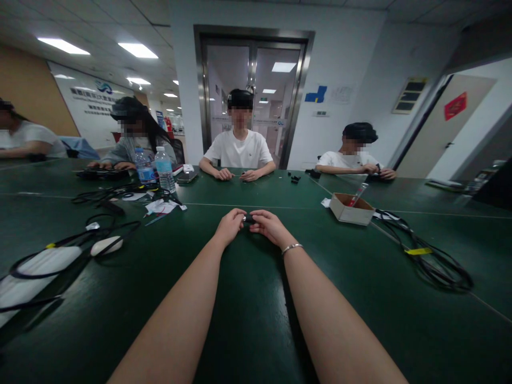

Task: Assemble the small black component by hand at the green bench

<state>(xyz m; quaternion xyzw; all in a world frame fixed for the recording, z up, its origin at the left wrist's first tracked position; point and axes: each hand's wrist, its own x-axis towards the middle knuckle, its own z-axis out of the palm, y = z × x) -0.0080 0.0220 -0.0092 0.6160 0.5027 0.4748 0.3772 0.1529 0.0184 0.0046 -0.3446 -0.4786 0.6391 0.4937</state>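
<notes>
Cardboard box (352,209) sits on the bench (248,298), off to the right of our fingers and a bit beyond them; lid open, w/ a thin red-and-white stick-like item (357,196) leaning out of it. Rest of contents not visible. Two water bottles (165,169) stand upright, close together, well beyond and left of our fingers; liquid level hard to tell.

Bench is dark green, several sections joined w/ pale seams. Left of our fingers: black cables (100,232), a white mouse-shaped thing (106,245), scraps of paper (160,207). Right of them, nearer us than the box: a coil of black cable (436,264) w/ a yellow tag. Room is an office w/ ceiling lights and a glass door (252,90) straight ahead. Four other people sit at the far side; the one opposite, in a white shirt (239,149), has both hands on the bench.

Our left hand (230,225) and right hand (270,225) meet at centre, both arms stretched out. Fingers of both hands curled in, tips pinching a small black part (249,218) between them, one hand at each end, just above or on the bench, can't tell which. Bracelet (291,247) on our right wrist.
</notes>
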